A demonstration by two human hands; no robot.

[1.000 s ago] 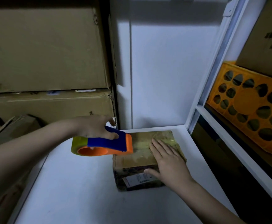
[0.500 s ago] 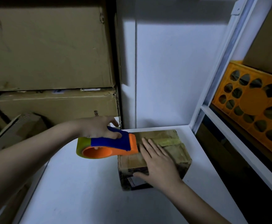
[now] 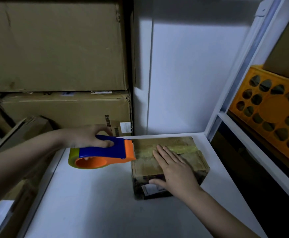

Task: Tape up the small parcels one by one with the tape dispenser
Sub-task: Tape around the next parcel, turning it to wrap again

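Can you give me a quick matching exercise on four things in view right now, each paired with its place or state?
Things:
1. tape dispenser
2. parcel
3. right hand
4. orange crate

Places or states:
A. lies flat on top of the parcel
B. sits on the shelf at the right
C. rests on the white table
D. gripped by the left hand, orange end at the parcel's left edge

Pairs: 1-D, 2-C, 3-A, 4-B
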